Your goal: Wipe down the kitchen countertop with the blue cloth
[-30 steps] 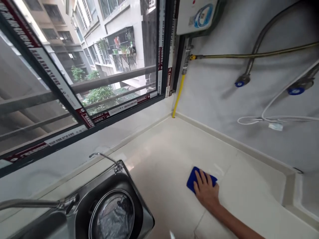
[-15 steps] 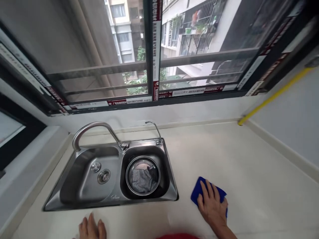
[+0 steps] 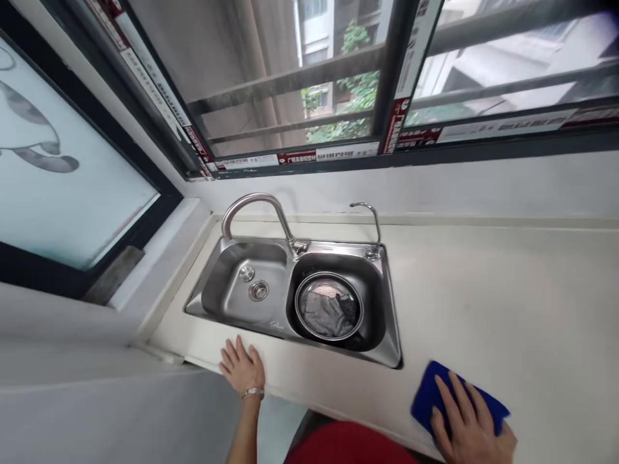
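Note:
A folded blue cloth (image 3: 428, 396) lies on the pale countertop (image 3: 512, 309), right of the sink. My right hand (image 3: 476, 425) presses on it from above, with the fingers spread over it and the thumb and little finger at its sides. My left hand (image 3: 243, 367) rests open and flat on the counter's front strip, before the left basin, nothing in it. The steel double sink (image 3: 285, 328) is set into the counter between both hands. In its right basin stands a round pan or pot (image 3: 360, 309) with dark grey cloth-like stuff (image 3: 324, 312) inside.
A curved faucet (image 3: 251, 198) rises behind the sink, and a thin second spout (image 3: 370, 209) stands at its back right corner. The left basin has a drain (image 3: 258, 290). A window (image 3: 290, 84) runs along the back, and a frosted pane (image 3: 62, 161) is at the left.
My view has swung left and down, so the sink sits further right and my left forearm now shows. My right hand and the blue cloth have come nearer the counter's front edge.

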A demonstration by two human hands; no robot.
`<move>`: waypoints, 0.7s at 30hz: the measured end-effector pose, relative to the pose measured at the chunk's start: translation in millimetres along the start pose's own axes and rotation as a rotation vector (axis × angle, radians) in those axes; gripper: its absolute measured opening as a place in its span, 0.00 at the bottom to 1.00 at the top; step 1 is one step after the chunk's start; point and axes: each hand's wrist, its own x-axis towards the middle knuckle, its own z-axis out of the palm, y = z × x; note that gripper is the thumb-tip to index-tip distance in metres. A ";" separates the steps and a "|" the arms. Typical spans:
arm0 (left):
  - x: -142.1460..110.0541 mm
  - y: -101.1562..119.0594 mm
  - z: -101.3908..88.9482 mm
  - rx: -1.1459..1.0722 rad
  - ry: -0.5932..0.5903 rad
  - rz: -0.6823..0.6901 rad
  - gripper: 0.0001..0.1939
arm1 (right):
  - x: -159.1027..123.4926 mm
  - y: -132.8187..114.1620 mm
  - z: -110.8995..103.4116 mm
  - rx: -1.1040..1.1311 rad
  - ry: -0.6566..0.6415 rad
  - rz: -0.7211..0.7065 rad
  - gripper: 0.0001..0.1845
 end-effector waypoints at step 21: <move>-21.2 -23.7 6.7 -0.301 -0.037 0.076 0.25 | 43.0 -153.1 76.7 0.195 -0.225 -0.918 0.42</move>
